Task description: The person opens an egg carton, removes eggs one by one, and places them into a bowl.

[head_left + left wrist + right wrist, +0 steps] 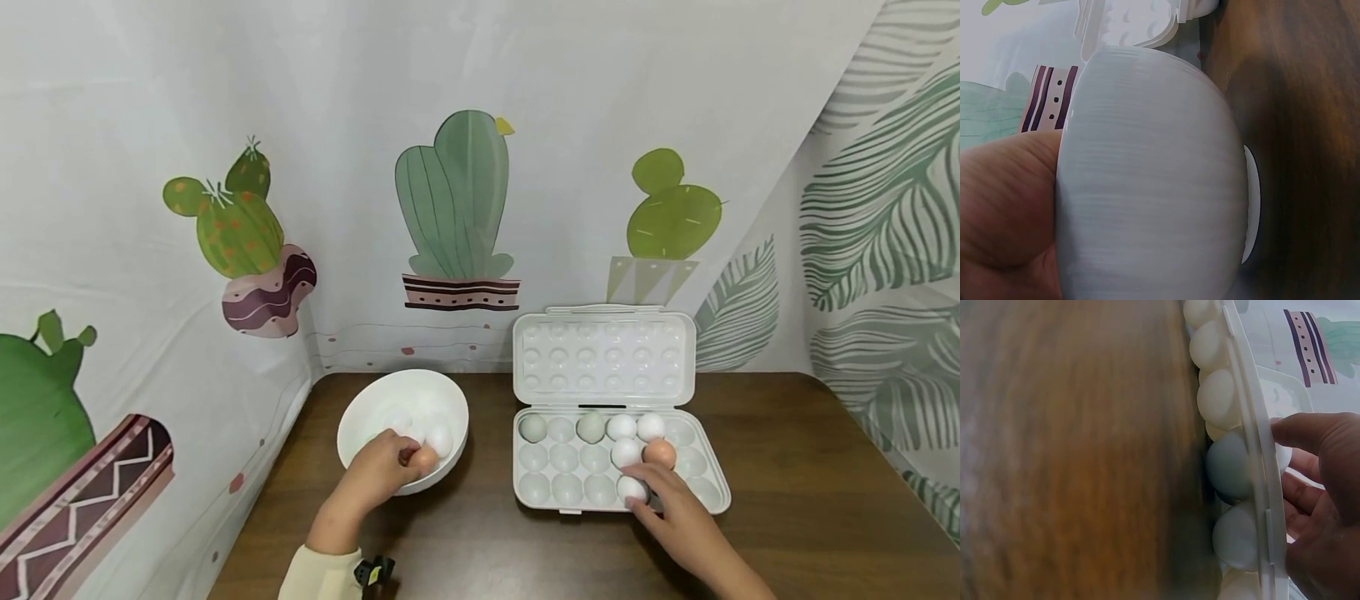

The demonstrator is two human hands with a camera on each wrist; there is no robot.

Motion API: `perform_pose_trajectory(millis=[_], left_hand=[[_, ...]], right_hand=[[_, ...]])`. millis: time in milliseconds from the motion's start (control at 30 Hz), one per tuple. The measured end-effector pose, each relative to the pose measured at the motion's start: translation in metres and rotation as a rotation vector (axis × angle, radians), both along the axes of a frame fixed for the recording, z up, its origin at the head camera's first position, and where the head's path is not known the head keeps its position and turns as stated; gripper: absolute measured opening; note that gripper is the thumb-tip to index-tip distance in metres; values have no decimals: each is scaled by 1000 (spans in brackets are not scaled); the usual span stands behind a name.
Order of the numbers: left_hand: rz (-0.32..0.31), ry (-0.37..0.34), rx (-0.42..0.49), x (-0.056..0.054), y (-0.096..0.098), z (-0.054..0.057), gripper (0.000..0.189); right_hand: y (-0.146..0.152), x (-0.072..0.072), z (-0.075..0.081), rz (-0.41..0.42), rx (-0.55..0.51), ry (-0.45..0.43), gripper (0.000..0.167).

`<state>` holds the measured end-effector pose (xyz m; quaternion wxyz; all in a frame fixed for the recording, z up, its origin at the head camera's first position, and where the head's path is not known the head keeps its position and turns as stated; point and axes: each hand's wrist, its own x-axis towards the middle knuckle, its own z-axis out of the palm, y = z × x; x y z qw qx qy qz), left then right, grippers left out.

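My left hand (377,472) reaches over the near rim of a white bowl (358,408), its thumb and fingers around a brown egg (423,460). Behind that egg a white egg (439,440) lies in the bowl, among others partly hidden. In the left wrist view the bowl's outer wall (1154,169) hides the fingertips. Over the front row of an open white egg box (525,458), my right hand (672,508) holds a white egg (632,490) between thumb and fingers. That egg sits at a front cup; in the right wrist view the box edge mostly covers it.
Behind the held egg, the box holds pale green eggs (591,427), white eggs (622,427) and another brown egg (659,454). Its lid (604,392) stands raised against a cactus-printed cloth (562,208). Both containers stand on a dark wooden table (480,533).
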<state>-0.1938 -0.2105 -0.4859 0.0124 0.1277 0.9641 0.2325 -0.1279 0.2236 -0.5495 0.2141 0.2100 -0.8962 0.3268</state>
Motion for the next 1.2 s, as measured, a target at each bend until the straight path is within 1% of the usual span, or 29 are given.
perform_pose_trajectory(millis=[100, 267, 333, 533, 700, 800, 1000, 1200], left_hand=[[-12, -11, 6, -1, 0, 1, 33], [-15, -22, 22, -1, 0, 1, 29], [-16, -19, 27, 0, 0, 0, 26], [-20, 3, 22, 1, -1, -1, 13], [0, -10, 22, 1, 1, -1, 8], [24, -22, 24, 1, 1, -1, 5], [89, -44, 33, 3, 1, -1, 24], [106, -47, 35, 3, 2, -2, 25]], right_hand=[[0, 0, 0, -1, -1, 3, 43], [0, 0, 0, -5, 4, 0, 43], [0, 0, 0, -8, 4, -5, 43], [0, -1, 0, -2, -9, 19, 44], [0, -1, -1, 7, -22, 21, 44], [0, -1, -1, 7, -21, 15, 43], [0, 0, -1, 3, -15, -3, 42], [2, 0, -1, -4, -12, -23, 42]])
